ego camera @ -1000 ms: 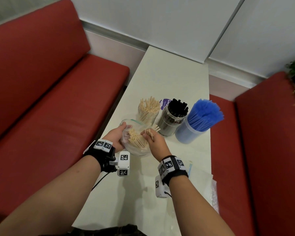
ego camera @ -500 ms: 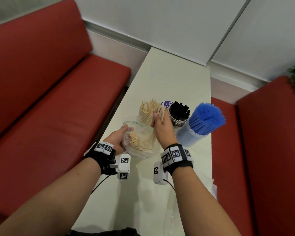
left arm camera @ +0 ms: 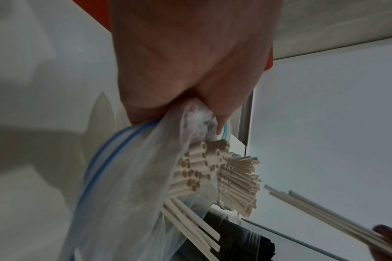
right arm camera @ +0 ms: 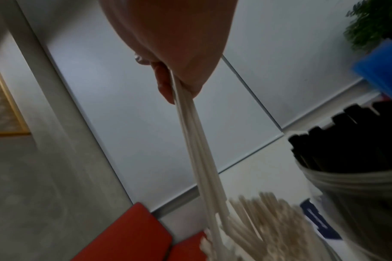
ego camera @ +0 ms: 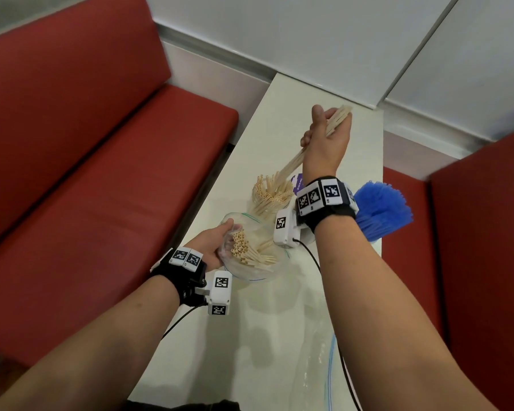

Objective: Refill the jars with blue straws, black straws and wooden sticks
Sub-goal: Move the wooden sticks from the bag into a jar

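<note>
My left hand (ego camera: 217, 241) pinches the rim of a clear zip bag (ego camera: 251, 269) that lies on the table with several wooden sticks (ego camera: 247, 252) inside. My right hand (ego camera: 322, 129), raised above the table, grips a bundle of wooden sticks (ego camera: 291, 164). The bundle slants down and its lower ends reach the glass jar of sticks (ego camera: 272, 198). In the right wrist view the bundle (right arm camera: 199, 144) meets the sticks in the jar (right arm camera: 257, 220). The black straw jar (right arm camera: 346, 150) is hidden behind my right wrist in the head view. Blue straws (ego camera: 380, 209) fan out of their jar at the right.
The narrow white table (ego camera: 279, 336) runs between two red benches (ego camera: 101, 188). An empty clear zip bag (ego camera: 318, 366) lies at the table's near end. A purple label (ego camera: 298, 183) sits behind the jars. A cable hangs from my right wrist camera.
My right hand drew a bundle of sticks out of the bag, carried it to the stick jar and has risen high above the jar. My left hand still holds the bag.
</note>
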`<action>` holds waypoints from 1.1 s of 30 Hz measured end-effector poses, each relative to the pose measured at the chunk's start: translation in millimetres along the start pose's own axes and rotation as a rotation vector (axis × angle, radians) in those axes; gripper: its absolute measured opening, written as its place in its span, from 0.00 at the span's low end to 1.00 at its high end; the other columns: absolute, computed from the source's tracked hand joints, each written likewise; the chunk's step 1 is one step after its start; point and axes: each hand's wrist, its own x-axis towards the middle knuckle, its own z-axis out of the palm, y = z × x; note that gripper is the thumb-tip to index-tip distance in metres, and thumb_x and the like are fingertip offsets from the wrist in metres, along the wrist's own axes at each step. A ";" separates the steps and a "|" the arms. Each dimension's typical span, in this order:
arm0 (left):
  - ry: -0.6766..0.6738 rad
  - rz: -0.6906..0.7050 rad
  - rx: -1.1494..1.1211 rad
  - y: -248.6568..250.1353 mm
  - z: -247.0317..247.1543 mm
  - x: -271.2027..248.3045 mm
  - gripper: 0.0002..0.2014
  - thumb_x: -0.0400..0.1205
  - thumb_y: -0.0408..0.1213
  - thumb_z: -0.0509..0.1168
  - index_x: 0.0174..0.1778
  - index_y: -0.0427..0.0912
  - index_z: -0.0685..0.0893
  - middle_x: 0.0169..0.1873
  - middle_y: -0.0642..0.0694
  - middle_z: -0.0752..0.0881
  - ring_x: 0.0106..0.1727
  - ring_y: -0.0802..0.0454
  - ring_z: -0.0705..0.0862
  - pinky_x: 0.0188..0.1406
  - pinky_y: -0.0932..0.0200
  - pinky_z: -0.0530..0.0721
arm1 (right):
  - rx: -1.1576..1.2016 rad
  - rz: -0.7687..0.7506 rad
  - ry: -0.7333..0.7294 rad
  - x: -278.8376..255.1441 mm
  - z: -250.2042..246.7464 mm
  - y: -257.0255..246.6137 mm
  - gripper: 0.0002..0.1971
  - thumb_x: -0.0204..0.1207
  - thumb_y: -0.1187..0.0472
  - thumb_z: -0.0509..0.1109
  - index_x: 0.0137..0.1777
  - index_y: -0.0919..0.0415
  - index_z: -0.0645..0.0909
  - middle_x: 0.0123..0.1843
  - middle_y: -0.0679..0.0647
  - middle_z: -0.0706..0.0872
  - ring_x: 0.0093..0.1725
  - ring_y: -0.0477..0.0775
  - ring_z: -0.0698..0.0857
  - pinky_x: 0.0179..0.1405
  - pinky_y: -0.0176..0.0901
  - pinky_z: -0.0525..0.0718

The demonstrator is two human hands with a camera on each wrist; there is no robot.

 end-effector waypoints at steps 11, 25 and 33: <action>-0.023 -0.027 0.018 7.3 -5.4 9.5 0.15 0.91 0.52 0.60 0.53 0.44 0.84 0.30 0.42 0.89 0.31 0.49 0.89 0.40 0.52 0.86 | 0.032 0.067 0.003 1.2 6.9 36.7 0.15 0.87 0.51 0.67 0.42 0.55 0.68 0.27 0.46 0.70 0.26 0.50 0.68 0.33 0.49 0.74; -0.018 -0.048 -0.006 7.2 -4.9 13.9 0.15 0.90 0.52 0.62 0.49 0.45 0.86 0.44 0.43 0.77 0.43 0.49 0.75 0.50 0.53 0.79 | -0.229 0.132 -0.185 -15.7 -4.8 91.6 0.14 0.81 0.51 0.73 0.40 0.56 0.76 0.28 0.50 0.83 0.34 0.52 0.84 0.48 0.57 0.87; -0.047 -0.060 -0.034 6.4 -3.3 15.8 0.15 0.90 0.51 0.61 0.49 0.44 0.85 0.46 0.41 0.86 0.46 0.45 0.85 0.55 0.47 0.84 | -0.614 -0.233 -0.407 -2.5 0.4 95.9 0.15 0.89 0.59 0.57 0.62 0.61 0.85 0.57 0.57 0.90 0.60 0.55 0.86 0.62 0.46 0.80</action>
